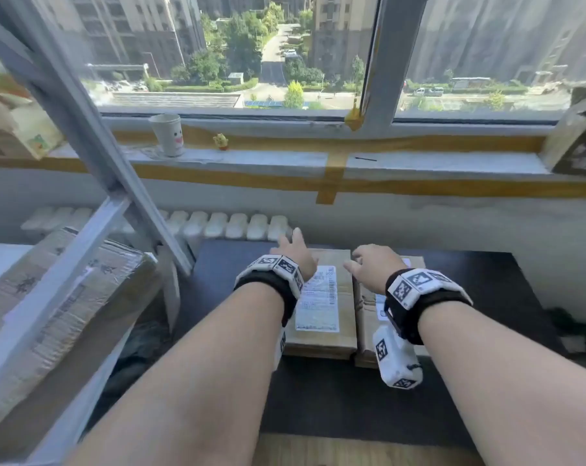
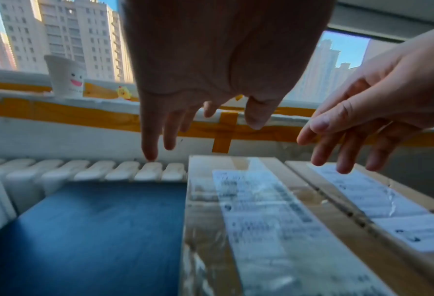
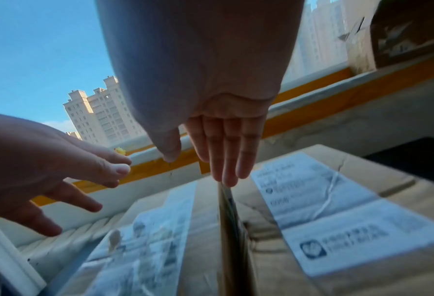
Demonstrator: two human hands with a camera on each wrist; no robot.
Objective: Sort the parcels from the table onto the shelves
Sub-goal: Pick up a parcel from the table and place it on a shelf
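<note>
Two brown cardboard parcels lie side by side on the dark table (image 1: 480, 290). The left parcel (image 1: 322, 317) (image 2: 261, 230) (image 3: 160, 240) has a white shipping label on top. My right wrist covers much of the right parcel (image 1: 365, 317) (image 2: 378, 200) (image 3: 337, 210). My left hand (image 1: 293, 250) (image 2: 200, 124) hovers over the far left corner of the left parcel, fingers straight and spread, holding nothing. My right hand (image 1: 365, 262) (image 3: 200, 166) hangs above the gap between the parcels, fingers straight and together, empty. The grey metal shelf rack (image 1: 93, 146) stands to the left.
A large tape-wrapped parcel (image 1: 66, 297) lies on the rack's lower shelf. A white radiator (image 1: 217, 225) runs behind the table. On the windowsill stand a paper cup (image 1: 168, 134), a small yellow toy (image 1: 221, 141) and, far right, a worn box (image 1: 577, 139).
</note>
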